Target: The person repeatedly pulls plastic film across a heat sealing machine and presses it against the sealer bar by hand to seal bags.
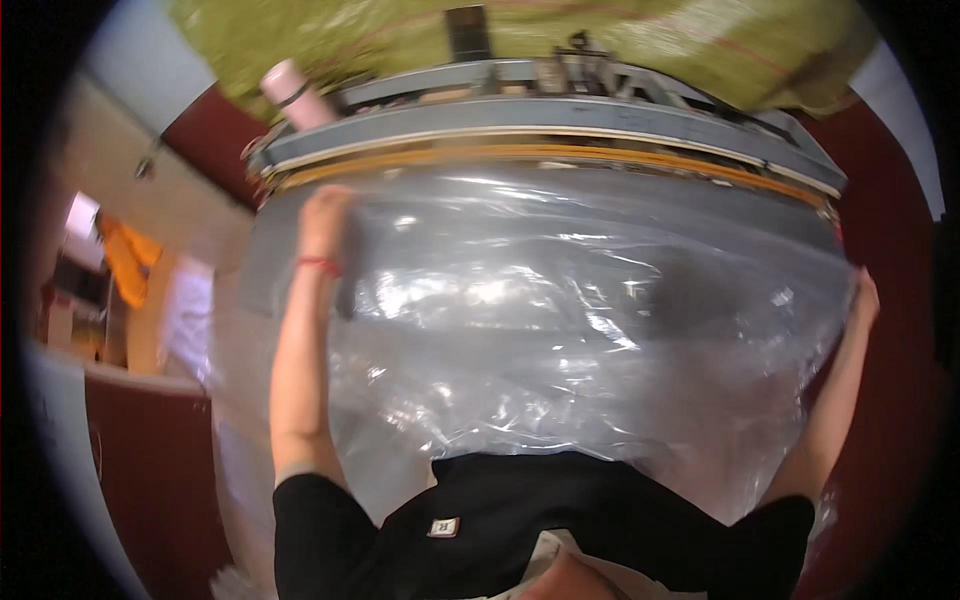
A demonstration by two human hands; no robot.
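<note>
A wide sheet of clear plastic film [500,340] stretches between my two arms, wrinkled and shiny, from the long machine down to my body. My left hand [326,220], with a red band at its wrist, is closed on the film toward its far left corner, close to the machine's front edge. Out at the far right, my right hand [866,297] pinches the film's side edge, arm held wide. Whether the film is one layer or several I cannot tell.
A long grey machine bar [560,115] with an orange strip [500,153] runs across the far side. A pink bottle [298,95] stands at its left end. Behind hangs a yellow-green woven sheet [660,45]. An opening at the left shows an orange cloth [128,260].
</note>
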